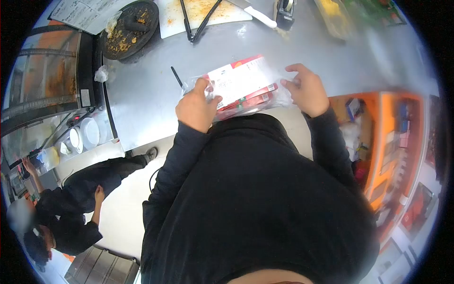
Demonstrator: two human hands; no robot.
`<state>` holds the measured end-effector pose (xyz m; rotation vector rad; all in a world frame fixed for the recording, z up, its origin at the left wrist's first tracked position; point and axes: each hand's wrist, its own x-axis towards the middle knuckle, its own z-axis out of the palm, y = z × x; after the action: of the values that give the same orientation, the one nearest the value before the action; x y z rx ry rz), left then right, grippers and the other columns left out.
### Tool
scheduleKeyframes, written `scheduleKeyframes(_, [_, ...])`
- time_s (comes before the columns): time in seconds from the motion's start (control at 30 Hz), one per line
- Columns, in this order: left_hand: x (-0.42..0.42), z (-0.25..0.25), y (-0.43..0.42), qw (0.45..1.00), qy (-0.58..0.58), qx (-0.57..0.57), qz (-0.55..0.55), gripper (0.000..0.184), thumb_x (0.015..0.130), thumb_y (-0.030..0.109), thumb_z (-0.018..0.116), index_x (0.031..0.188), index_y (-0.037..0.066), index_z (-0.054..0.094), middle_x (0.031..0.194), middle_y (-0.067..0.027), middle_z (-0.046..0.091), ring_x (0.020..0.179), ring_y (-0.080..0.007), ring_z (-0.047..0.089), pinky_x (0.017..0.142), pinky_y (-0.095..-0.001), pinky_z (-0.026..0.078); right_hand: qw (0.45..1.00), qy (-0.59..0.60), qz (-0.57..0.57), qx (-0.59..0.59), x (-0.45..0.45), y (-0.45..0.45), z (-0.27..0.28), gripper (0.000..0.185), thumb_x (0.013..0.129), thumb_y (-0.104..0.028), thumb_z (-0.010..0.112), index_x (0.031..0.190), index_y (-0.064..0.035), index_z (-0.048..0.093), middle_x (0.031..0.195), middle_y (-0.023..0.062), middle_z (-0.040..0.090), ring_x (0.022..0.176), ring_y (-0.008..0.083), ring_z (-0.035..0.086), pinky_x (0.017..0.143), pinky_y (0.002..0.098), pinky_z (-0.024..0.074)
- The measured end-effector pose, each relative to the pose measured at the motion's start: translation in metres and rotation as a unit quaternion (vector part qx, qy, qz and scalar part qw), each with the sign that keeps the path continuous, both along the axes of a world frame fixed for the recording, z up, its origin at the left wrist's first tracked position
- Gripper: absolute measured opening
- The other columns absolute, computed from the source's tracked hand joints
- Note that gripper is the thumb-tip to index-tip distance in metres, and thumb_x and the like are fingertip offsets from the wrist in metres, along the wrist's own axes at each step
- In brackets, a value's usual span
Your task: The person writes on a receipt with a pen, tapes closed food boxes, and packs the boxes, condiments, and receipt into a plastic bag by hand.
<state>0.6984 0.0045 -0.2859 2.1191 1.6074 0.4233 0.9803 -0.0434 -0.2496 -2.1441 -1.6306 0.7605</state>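
A clear plastic bag (282,98) with red-and-white flat packs (259,98) in it lies at the counter's near edge, close against my body. On its upper side shows a white printed slip (236,79); its text is too small to read. My left hand (196,105) is closed on the bag's left side, thumb and fingers pinching the plastic. At the bag's right side is my right hand (308,90), its thumb and index finger apart, the other fingers curled and partly hidden. Whether it touches the plastic there I cannot make out.
On the metal counter (142,94) are black tongs (191,35), a stained cutting board (170,23), a white-handled knife (265,18), a tape dispenser (285,14) and a dark round pan (142,40) with crumbs. An orange shelf unit (385,142) stands right. Another person (80,194) is at lower left.
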Motion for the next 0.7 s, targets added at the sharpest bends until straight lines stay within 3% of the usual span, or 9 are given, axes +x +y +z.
scheduleKeyframes(0.1, [-0.004,0.001,-0.003,1.000,0.019,0.006,0.004,0.036,0.075,0.027,0.079,0.101,0.015,0.056,0.076,-0.0156,0.068,0.073,-0.0395,0.066,0.062,-0.0479,0.050,0.964,0.246,-0.077,0.059,-0.005,0.000,0.011,0.048,0.087,-0.014,0.071,0.127,0.0009,0.050,0.073,0.0097,0.065,0.065,0.0170,0.063,0.059,0.0291,0.0490])
scheduleKeyframes(0.2, [-0.006,-0.003,-0.003,0.999,0.030,0.030,0.006,0.033,0.076,0.024,0.077,0.100,0.015,0.057,0.073,-0.0153,0.067,0.072,-0.0394,0.066,0.061,-0.0476,0.049,0.879,0.442,-0.122,0.135,-0.007,0.002,0.023,0.045,0.090,-0.011,0.068,0.129,0.0007,0.048,0.072,0.0077,0.064,0.061,0.0109,0.059,0.054,0.0240,0.0454])
scheduleKeyframes(0.3, [-0.007,-0.006,-0.003,0.998,0.038,0.055,0.015,0.032,0.076,0.025,0.077,0.099,0.014,0.057,0.070,-0.0147,0.066,0.070,-0.0383,0.066,0.060,-0.0466,0.049,0.851,0.489,-0.114,0.153,-0.014,0.004,0.030,0.047,0.089,-0.010,0.068,0.130,-0.0004,0.047,0.075,0.0082,0.065,0.059,0.0120,0.057,0.054,0.0246,0.0454])
scheduleKeyframes(0.4, [-0.001,-0.002,-0.008,0.996,0.004,0.078,0.048,0.038,0.076,0.031,0.079,0.100,0.012,0.058,0.072,-0.0144,0.068,0.068,-0.0370,0.067,0.060,-0.0453,0.050,0.901,0.402,-0.069,0.147,-0.019,0.004,0.017,0.050,0.087,-0.012,0.071,0.130,-0.0012,0.048,0.081,0.0125,0.067,0.060,0.0108,0.057,0.056,0.0252,0.0471])
scheduleKeyframes(0.5, [0.008,0.000,-0.011,0.996,0.009,0.074,0.058,0.046,0.075,0.039,0.080,0.103,0.010,0.059,0.073,-0.0139,0.069,0.068,-0.0361,0.068,0.060,-0.0447,0.051,0.974,0.180,-0.049,0.125,-0.021,0.006,0.011,0.055,0.085,-0.021,0.075,0.130,-0.0033,0.050,0.091,0.0209,0.069,0.069,0.0204,0.066,0.063,0.0321,0.0524])
scheduleKeyframes(0.6, [0.006,-0.008,-0.008,0.993,0.045,0.091,0.063,0.049,0.075,0.044,0.079,0.104,0.009,0.059,0.075,-0.0139,0.070,0.069,-0.0358,0.069,0.060,-0.0441,0.052,0.989,0.003,-0.015,0.146,-0.029,0.008,-0.024,0.059,0.081,-0.029,0.077,0.129,-0.0061,0.052,0.097,0.0238,0.069,0.083,0.0331,0.070,0.073,0.0400,0.0545])
scheduleKeyframes(0.7, [0.006,-0.010,-0.007,0.990,0.088,0.053,0.093,0.046,0.077,0.041,0.078,0.103,0.009,0.059,0.074,-0.0143,0.069,0.069,-0.0354,0.069,0.061,-0.0440,0.052,0.984,-0.019,0.016,0.176,-0.036,0.009,-0.049,0.061,0.079,-0.032,0.078,0.129,-0.0077,0.053,0.105,0.0221,0.068,0.095,0.0397,0.067,0.080,0.0455,0.0534])
